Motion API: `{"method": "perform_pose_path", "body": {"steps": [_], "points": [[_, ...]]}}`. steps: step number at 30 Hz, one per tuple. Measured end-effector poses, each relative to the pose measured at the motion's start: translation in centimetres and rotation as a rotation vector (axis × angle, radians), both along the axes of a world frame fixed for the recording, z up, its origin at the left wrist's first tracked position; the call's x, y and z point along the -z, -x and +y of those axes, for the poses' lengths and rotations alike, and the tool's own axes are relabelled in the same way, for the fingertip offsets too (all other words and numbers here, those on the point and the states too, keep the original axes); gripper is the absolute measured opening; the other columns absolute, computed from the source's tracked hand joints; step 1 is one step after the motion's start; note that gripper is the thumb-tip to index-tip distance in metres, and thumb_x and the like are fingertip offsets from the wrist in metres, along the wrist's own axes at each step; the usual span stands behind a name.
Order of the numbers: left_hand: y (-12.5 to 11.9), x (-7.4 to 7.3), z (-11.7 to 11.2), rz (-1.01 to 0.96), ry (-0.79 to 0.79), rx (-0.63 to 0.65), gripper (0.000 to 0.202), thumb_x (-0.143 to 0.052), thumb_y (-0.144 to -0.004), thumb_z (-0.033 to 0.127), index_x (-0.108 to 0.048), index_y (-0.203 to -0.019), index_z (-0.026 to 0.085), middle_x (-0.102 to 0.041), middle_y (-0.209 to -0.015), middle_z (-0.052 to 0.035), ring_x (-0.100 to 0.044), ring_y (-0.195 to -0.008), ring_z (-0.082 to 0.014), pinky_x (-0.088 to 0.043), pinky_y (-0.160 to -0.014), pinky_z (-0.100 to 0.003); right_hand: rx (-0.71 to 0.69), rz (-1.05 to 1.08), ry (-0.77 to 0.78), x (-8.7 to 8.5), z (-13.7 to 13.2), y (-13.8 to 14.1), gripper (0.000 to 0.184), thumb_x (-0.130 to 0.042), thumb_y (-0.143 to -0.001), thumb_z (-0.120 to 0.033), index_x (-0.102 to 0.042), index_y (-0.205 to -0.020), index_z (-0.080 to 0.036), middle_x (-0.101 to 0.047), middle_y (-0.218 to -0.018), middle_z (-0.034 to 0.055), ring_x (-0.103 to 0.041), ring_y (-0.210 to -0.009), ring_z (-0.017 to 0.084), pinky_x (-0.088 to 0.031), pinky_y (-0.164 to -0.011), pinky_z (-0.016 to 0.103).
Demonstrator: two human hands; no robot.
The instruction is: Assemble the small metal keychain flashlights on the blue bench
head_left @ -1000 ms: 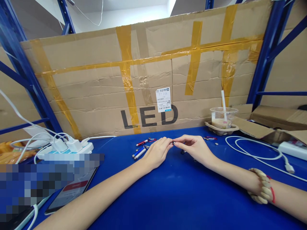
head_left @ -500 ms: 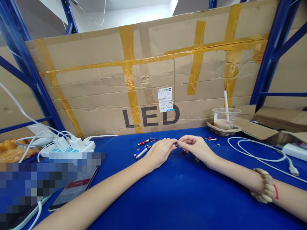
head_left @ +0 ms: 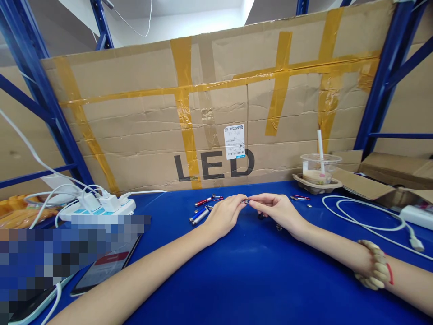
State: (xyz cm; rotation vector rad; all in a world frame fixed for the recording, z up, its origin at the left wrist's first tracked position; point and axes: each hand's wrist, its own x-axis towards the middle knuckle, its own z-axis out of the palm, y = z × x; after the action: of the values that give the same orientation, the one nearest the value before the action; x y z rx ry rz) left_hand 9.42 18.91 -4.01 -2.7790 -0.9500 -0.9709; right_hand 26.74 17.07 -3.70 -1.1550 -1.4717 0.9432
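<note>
My left hand [head_left: 224,216] is closed, its fingers curled round a small shiny dark metal piece [head_left: 246,201] whose tip pokes out past the fingertips; most of it is hidden. From the other side my right hand [head_left: 278,210] pinches at that same tip with thumb and forefinger. Beside my left hand lie a slim red metal tube [head_left: 203,201], a blue tube [head_left: 199,214] and a silver tube [head_left: 200,217], like small pocket torches. Under my right hand are small dark parts [head_left: 260,216], too small to name.
At the left are a power strip [head_left: 125,208] with white chargers and a phone [head_left: 101,271]. A drink cup [head_left: 314,169] sits in a carton holder at the back right, near small red and metal parts [head_left: 300,197]. A white cable [head_left: 372,225] loops at the right. Cardboard [head_left: 145,131] stands behind.
My right fingers have straightened slightly and now pinch the very tip of the metal piece. My left hand has hardly moved. The whole view has shifted slightly.
</note>
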Motion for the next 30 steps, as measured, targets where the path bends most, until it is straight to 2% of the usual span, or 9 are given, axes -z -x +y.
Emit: {"method": "perform_pose_path", "body": {"steps": [4, 10, 19, 25, 30], "points": [[0.08, -0.02, 0.08, 0.052, -0.001, 0.021, 0.017, -0.031, -0.093, 0.023, -0.045, -0.101, 0.018, -0.062, -0.098, -0.0046, -0.059, -0.087, -0.017, -0.047, -0.073, -0.028, -0.02, -0.052, -0.021, 0.33, 0.14, -0.32, 0.04, -0.069, -0.057, -0.047, -0.069, -0.079, -0.013, -0.062, -0.065, 0.0038, -0.049, -0.053, 0.008, -0.036, -0.045, 0.018], [0.22, 0.06, 0.25, 0.126, -0.087, 0.081, 0.013, -0.032, -0.093, 0.022, -0.042, -0.086, 0.017, -0.062, -0.093, -0.0075, -0.059, -0.084, -0.0184, -0.047, -0.071, -0.028, -0.057, -0.084, -0.044, 0.56, 0.24, -0.53, 0.033, -0.07, -0.056, -0.042, -0.069, -0.071, -0.012, -0.058, -0.056, 0.0009, -0.043, -0.047, 0.006, -0.03, -0.041, 0.018], [0.3, 0.31, 0.36, 0.116, -0.292, 0.153, 0.028, -0.022, -0.095, 0.028, -0.042, -0.079, 0.017, -0.058, -0.075, -0.0052, -0.057, -0.069, -0.0154, -0.046, -0.063, -0.026, -0.104, -0.177, -0.138, 0.74, 0.03, -0.88, 0.027, -0.066, -0.062, -0.041, -0.068, -0.069, -0.015, -0.059, -0.058, 0.0009, -0.044, -0.046, 0.006, -0.031, -0.04, 0.018], [0.39, 0.13, 0.21, 0.092, -0.301, 0.168, 0.031, -0.022, -0.095, 0.028, -0.047, -0.084, 0.015, -0.06, -0.079, -0.007, -0.058, -0.072, -0.0158, -0.048, -0.065, -0.028, -0.097, -0.196, -0.153, 0.59, -0.16, -0.78, 0.03, -0.063, -0.064, -0.042, -0.067, -0.071, -0.014, -0.057, -0.054, 0.0004, -0.046, -0.046, 0.007, -0.032, -0.04, 0.018], [0.35, -0.05, 0.03, 0.068, -0.224, 0.188, 0.022, -0.03, -0.093, 0.025, -0.049, -0.101, 0.015, -0.063, -0.093, -0.0069, -0.06, -0.085, -0.016, -0.049, -0.075, -0.028, -0.091, -0.192, -0.122, 0.47, -0.26, -0.58, 0.034, -0.062, -0.063, -0.047, -0.065, -0.069, -0.014, -0.054, -0.05, -0.0002, -0.045, -0.044, 0.007, -0.032, -0.039, 0.018]]}}
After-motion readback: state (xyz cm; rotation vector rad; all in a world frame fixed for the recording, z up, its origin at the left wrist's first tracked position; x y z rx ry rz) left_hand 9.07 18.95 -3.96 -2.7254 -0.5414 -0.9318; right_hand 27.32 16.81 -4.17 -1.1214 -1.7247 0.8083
